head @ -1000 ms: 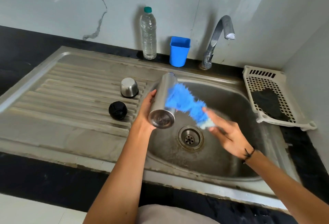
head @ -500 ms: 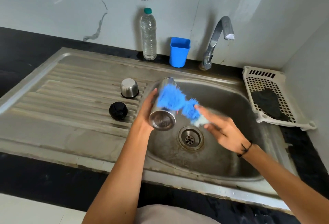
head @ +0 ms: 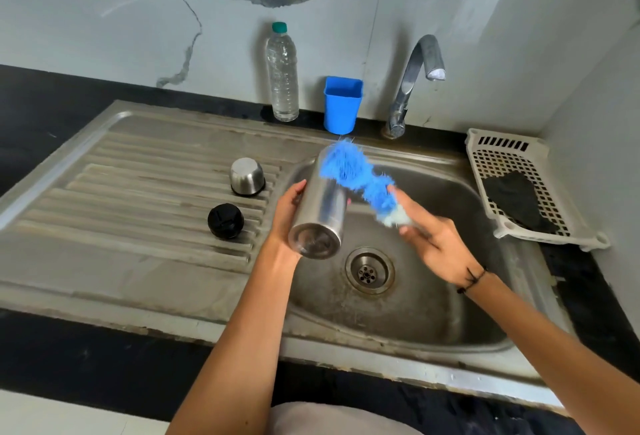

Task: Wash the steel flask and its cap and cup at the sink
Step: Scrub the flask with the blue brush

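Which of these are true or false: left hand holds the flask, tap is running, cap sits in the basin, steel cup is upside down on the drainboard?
1. The left hand holds the steel flask. True.
2. The tap is running. False: no water shows at its spout.
3. The black cap sits in the basin. False: it lies on the drainboard.
4. The steel cup is upside down on the drainboard. True.

I see a clear plastic bottle [head: 282, 74] with a green cap standing upright against the marbled wall [head: 138, 19], on the black desk [head: 52, 95]. Just to its right stands a blue tub [head: 342, 105], and beyond that the tap [head: 414, 81]. At the far right a white slotted tray [head: 498, 157] holds a dark rag [head: 516, 199].
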Motion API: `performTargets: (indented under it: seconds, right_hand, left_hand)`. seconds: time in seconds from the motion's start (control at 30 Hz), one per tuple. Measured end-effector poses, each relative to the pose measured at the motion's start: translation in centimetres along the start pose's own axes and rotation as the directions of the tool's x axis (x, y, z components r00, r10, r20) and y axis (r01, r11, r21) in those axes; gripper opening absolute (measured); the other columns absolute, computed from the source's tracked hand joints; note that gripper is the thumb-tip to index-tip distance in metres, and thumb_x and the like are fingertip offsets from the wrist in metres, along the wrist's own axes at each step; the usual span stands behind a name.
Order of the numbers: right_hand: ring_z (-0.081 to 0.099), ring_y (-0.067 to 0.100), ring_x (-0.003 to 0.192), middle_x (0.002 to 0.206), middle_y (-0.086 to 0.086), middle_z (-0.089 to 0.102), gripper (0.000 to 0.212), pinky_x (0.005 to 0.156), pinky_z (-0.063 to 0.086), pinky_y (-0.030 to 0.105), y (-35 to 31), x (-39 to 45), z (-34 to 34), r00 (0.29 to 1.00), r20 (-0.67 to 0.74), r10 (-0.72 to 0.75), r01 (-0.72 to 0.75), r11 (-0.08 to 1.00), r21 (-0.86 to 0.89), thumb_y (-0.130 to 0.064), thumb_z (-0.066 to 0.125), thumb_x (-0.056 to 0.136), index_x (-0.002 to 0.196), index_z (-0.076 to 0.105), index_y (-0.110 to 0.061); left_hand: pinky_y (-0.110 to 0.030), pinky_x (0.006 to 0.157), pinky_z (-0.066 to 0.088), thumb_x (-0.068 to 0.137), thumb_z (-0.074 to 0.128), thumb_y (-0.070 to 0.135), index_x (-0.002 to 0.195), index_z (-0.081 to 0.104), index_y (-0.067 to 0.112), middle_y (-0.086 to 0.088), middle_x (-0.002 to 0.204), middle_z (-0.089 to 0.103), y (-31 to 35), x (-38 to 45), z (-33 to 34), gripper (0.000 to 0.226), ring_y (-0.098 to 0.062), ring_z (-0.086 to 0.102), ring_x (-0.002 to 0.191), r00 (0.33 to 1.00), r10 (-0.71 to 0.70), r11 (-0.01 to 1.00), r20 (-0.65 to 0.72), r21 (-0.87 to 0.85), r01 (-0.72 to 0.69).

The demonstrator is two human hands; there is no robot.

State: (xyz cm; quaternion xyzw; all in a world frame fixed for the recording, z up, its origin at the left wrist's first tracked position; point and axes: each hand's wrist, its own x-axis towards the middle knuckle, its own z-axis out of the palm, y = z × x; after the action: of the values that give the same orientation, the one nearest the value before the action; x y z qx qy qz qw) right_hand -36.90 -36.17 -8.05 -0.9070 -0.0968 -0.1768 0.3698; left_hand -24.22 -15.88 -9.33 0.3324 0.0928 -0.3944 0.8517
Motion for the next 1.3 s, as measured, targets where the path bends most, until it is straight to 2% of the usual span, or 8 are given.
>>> performTargets:
  seconds: [0.13, 0.27, 0.37, 0.57, 0.77, 0.87, 1.1, 1.3]
  right_hand:
    - [0.054, 0.019, 0.122, 0.139, -0.009, 0.051, 0.06, 0.104, 0.042, 0.027, -0.8, -2.9, 1.4, 0.979, 0.145, -0.145, 0.152, 0.988, -0.038, -0.019, 0.045, 0.094, 0.144, 0.026, -0.045]
    - [0.064, 0.024, 0.103, 0.135, 0.006, 0.054, 0.076, 0.1, 0.04, 0.017, 1.3, -1.6, 2.6, 0.998, 0.033, 0.044, -0.04, 0.993, -0.113, -0.007, 0.048, 0.09, 0.142, 0.019, -0.054]
    - [0.066, 0.035, 0.073, 0.116, 0.022, 0.064, 0.076, 0.079, 0.055, 0.036, 2.3, 0.7, 1.6, 0.969, -0.028, 0.247, -0.248, 0.958, -0.142, -0.001, 0.049, 0.092, 0.138, 0.017, -0.052]
    - [0.053, 0.032, 0.117, 0.137, -0.037, 0.039, 0.056, 0.102, 0.034, 0.015, -0.2, -0.6, 0.5, 1.0, 0.004, -0.021, 0.021, 0.999, 0.027, -0.025, 0.048, 0.096, 0.144, 0.026, -0.044]
    - [0.064, 0.029, 0.103, 0.123, 0.011, 0.063, 0.067, 0.094, 0.048, 0.03, -0.1, -2.8, 3.0, 0.986, 0.123, -0.115, 0.126, 0.988, -0.087, -0.015, 0.049, 0.094, 0.145, 0.021, -0.047]
    - [0.065, 0.012, 0.083, 0.127, -0.008, 0.056, 0.083, 0.088, 0.048, 0.021, 0.8, -1.0, 3.5, 1.0, 0.016, -0.026, 0.027, 0.995, -0.093, -0.001, 0.051, 0.086, 0.143, 0.019, -0.051]
    - [0.05, 0.019, 0.056, 0.103, -0.004, 0.068, 0.071, 0.068, 0.053, 0.033, 0.8, 0.6, 2.2, 0.981, -0.069, 0.182, -0.18, 0.983, 0.033, -0.012, 0.047, 0.092, 0.139, 0.021, -0.057]
    - [0.045, -0.02, 0.102, 0.141, -0.035, 0.035, 0.049, 0.094, 0.034, 0.006, -1.7, -3.0, 2.3, 0.998, 0.031, -0.056, 0.053, 0.996, 0.077, -0.041, 0.041, 0.097, 0.143, 0.024, -0.05]
  left_hand:
    - [-0.035, 0.074, 0.055, 0.087, 0.048, 0.038, 0.11, 0.059, 0.003, -0.016, 0.1, 0.067, 0.4, 0.4, -1.2, 0.043, -0.028, 0.067, 0.086, 1.0, 0.009, 0.999, -0.029, 0.038, -0.008]
    - [-0.035, 0.072, 0.055, 0.093, 0.044, 0.037, 0.099, 0.069, -0.002, -0.019, 0.093, 0.069, 0.2, 0.0, -0.4, 0.046, -0.03, 0.067, 0.077, 0.999, -0.008, 1.0, 0.039, 0.003, 0.008]
    - [-0.041, 0.083, 0.053, 0.091, 0.044, 0.037, 0.11, 0.065, -0.009, -0.027, 0.108, 0.061, 0.4, -0.3, 0.3, 0.054, -0.039, 0.063, 0.088, 0.992, -0.058, 0.993, 0.112, -0.098, 0.069]
    - [-0.043, 0.081, 0.056, 0.088, 0.054, 0.048, 0.119, 0.058, 0.008, -0.012, 0.108, 0.067, 1.0, -0.1, -0.6, 0.051, -0.027, 0.065, 0.092, 0.986, 0.04, 0.992, 0.163, -0.128, -0.019]
    - [-0.037, 0.072, 0.058, 0.046, 0.09, 0.035, 0.093, 0.069, -0.002, -0.017, 0.089, 0.067, 0.1, -0.1, -0.8, 0.063, -0.03, 0.069, 0.078, 0.957, -0.071, 0.994, 0.282, -0.055, 0.09]
    - [-0.044, 0.062, 0.059, 0.063, 0.075, 0.029, 0.084, 0.074, -0.002, -0.018, 0.087, 0.071, -0.2, -0.1, 0.8, 0.037, -0.031, 0.071, 0.074, 0.968, 0.051, 0.99, 0.247, -0.137, -0.017]
    - [-0.05, 0.085, 0.053, 0.078, 0.057, 0.035, 0.119, 0.055, -0.004, -0.024, 0.112, 0.059, 0.1, 0.4, 1.0, 0.057, -0.037, 0.059, 0.097, 0.973, 0.019, 0.953, 0.232, -0.298, 0.052]
    - [-0.044, 0.087, 0.053, 0.077, 0.072, 0.043, 0.113, 0.064, 0.0, -0.019, 0.109, 0.067, 0.5, -0.1, 0.0, 0.057, -0.033, 0.066, 0.099, 0.938, -0.037, 0.988, 0.345, -0.128, 0.086]
